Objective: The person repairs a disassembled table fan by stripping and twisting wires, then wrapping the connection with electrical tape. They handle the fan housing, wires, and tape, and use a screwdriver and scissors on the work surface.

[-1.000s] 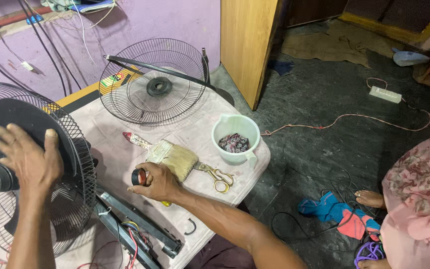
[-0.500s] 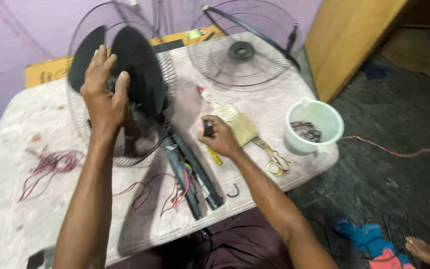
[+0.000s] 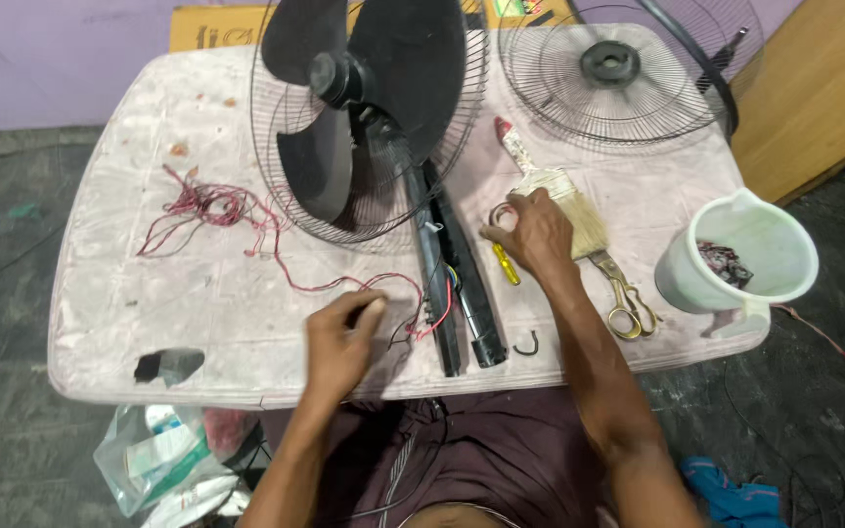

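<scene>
Hidden/unclear: right hand (image 3: 532, 233) lies over the bristle end of a paintbrush (image 3: 552, 192); fingers curled, but whether they pinch anything cannot be told. A yellow-handled screwdriver (image 3: 506, 264) pokes out just below that hand, tip covered. Fan (image 3: 364, 108) w/ black blades and rear wire guard is cut off at the top edge; its black stem (image 3: 452, 284) runs toward the person, red wires (image 3: 246, 220) trailing from it. Left hand (image 3: 339, 342) rests on the tabletop (image 3: 119, 284) near the wires' end, fingertips drawn together, nothing clearly held. Loose front grille (image 3: 610, 73) top right, partly cut off. Scissors (image 3: 623, 298) lie right of the brush. Pale plastic jug (image 3: 735, 259) at the right edge; contents dark, not identifiable. Packages: yellow cardboard strip (image 3: 212, 24) behind the tabletop; clear bag (image 3: 163, 464) w/ green-white packets on the floor. Surface: worn, stained whitish top, hole (image 3: 168, 365) near the front-left edge. Room: dark floor, purple wall, wooden panel at right.
</scene>
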